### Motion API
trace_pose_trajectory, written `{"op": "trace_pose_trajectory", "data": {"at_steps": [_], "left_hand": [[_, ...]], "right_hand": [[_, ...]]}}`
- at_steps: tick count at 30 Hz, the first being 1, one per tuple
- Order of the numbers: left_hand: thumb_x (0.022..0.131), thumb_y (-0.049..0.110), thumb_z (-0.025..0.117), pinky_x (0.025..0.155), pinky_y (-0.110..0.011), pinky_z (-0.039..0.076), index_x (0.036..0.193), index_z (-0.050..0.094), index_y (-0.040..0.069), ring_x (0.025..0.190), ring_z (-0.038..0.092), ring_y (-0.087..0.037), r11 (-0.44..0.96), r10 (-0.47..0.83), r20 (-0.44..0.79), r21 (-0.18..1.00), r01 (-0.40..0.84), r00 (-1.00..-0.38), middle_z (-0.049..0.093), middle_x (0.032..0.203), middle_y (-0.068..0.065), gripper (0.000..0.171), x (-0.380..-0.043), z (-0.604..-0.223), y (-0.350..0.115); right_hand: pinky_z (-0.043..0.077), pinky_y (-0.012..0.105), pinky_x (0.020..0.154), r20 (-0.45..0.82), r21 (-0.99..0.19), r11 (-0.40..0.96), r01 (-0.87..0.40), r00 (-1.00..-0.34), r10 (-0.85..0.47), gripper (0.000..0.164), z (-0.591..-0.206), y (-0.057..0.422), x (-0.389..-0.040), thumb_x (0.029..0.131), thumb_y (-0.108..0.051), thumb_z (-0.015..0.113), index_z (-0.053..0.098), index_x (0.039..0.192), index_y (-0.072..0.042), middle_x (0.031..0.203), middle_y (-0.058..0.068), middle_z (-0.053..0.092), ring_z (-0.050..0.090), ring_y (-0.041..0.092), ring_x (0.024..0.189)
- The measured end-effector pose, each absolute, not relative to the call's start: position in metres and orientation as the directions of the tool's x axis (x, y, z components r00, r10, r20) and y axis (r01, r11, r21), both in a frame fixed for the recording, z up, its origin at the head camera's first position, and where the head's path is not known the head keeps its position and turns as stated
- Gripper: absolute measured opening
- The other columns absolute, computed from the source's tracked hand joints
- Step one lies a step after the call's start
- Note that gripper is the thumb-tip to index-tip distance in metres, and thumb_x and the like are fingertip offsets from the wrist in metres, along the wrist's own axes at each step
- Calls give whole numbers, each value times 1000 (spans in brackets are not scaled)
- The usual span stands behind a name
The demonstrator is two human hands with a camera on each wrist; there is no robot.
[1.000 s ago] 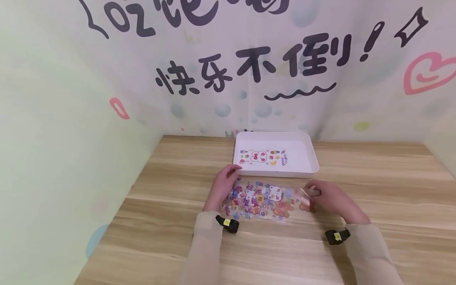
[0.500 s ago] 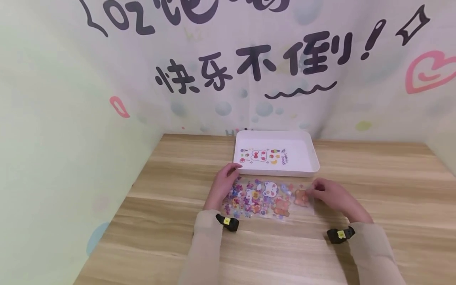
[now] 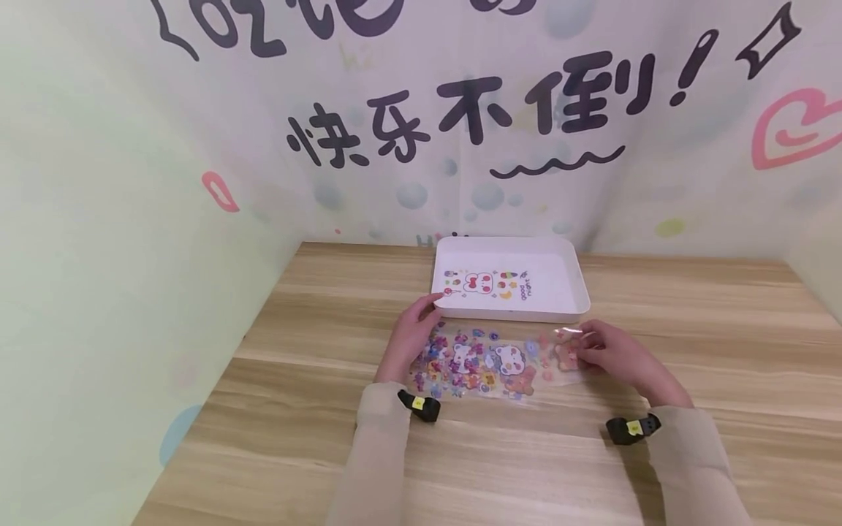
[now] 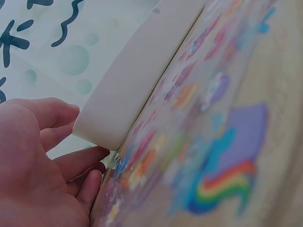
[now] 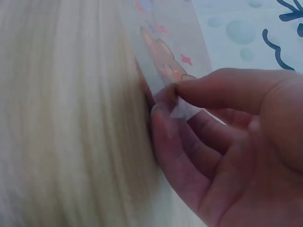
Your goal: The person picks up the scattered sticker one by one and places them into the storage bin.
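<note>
My left hand (image 3: 413, 336) holds the near left corner of a white tray (image 3: 579, 303), with one finger over the rim and others outside it in the left wrist view. Several overlapping clear sticker sheets (image 3: 500, 365) lie on the table in front of the tray, printed with bears, small flowers and a rainbow (image 4: 227, 184). My right hand (image 3: 615, 358) pinches the right end of a clear sheet between thumb and fingertips. In the right wrist view the film (image 5: 184, 61) with an orange bear runs up from those fingertips, its corner bent over them.
Inside the tray lies another sticker sheet (image 3: 476, 283) with a rabbit and the words "good night". The wooden table (image 3: 500, 460) runs back to a wall cloth (image 3: 375, 212) with large dark lettering. Black wrist cameras (image 3: 421, 406) sit on both sleeves.
My right hand has moved slightly right, and the end of the sheet with the orange bear has shifted right with it. The left hand stays at the tray's corner.
</note>
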State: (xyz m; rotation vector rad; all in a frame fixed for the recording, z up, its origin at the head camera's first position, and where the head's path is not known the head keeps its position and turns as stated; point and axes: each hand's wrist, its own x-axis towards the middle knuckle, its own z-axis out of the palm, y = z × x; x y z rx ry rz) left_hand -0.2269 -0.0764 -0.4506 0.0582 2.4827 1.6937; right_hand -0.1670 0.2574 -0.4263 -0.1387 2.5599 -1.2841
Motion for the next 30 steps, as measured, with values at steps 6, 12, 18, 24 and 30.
{"op": "trace_pose_trajectory", "data": {"at_steps": [6, 12, 18, 24, 30], "left_hand": [[91, 35, 48, 99, -42, 30, 122, 49, 37, 123, 37, -15, 380, 113, -78, 925, -30, -991, 41, 134, 7, 31, -228, -450, -75], [90, 32, 50, 96, -38, 35, 115, 53, 30, 118, 42, -15, 400, 99, -60, 916, -16, -993, 47, 129, 5, 26, -230, -446, -68], [89, 35, 51, 88, -36, 41, 106, 51, 25, 106, 49, -15, 448, 53, -67, 894, -36, -996, 53, 117, 2, 19, -229, -442, -60], [90, 33, 50, 92, -36, 38, 108, 49, 24, 112, 46, -17, 453, 56, -77, 890, -43, -995, 50, 124, 0, 20, -229, -444, -59], [87, 29, 53, 95, -37, 36, 110, 49, 22, 116, 44, -18, 429, 63, -71, 903, -37, -995, 48, 127, -3, 24, -229, -448, -62]], "right_hand": [[46, 30, 66, -189, -765, 643, 29, -965, -181, 23, -431, 261, -166, 89, -16, 54, 51, 109, -4, 99, 13, 58, 52, 23, 84], [46, 30, 57, -207, -807, 588, 60, -961, -185, 27, -434, 263, -164, 90, -16, 53, 48, 112, -1, 89, 13, 58, 53, 21, 70], [47, 29, 61, -180, -819, 572, 46, -967, -179, 29, -433, 264, -164, 88, -20, 55, 51, 110, -2, 97, 13, 58, 53, 20, 78], [48, 30, 58, -210, -862, 497, 101, -963, -167, 34, -432, 264, -163, 88, -28, 56, 53, 109, -1, 90, 13, 57, 53, 18, 69], [48, 31, 56, -231, -907, 398, 138, -953, -197, 36, -428, 265, -164, 88, -26, 55, 50, 108, 3, 82, 12, 58, 53, 16, 62]]}}
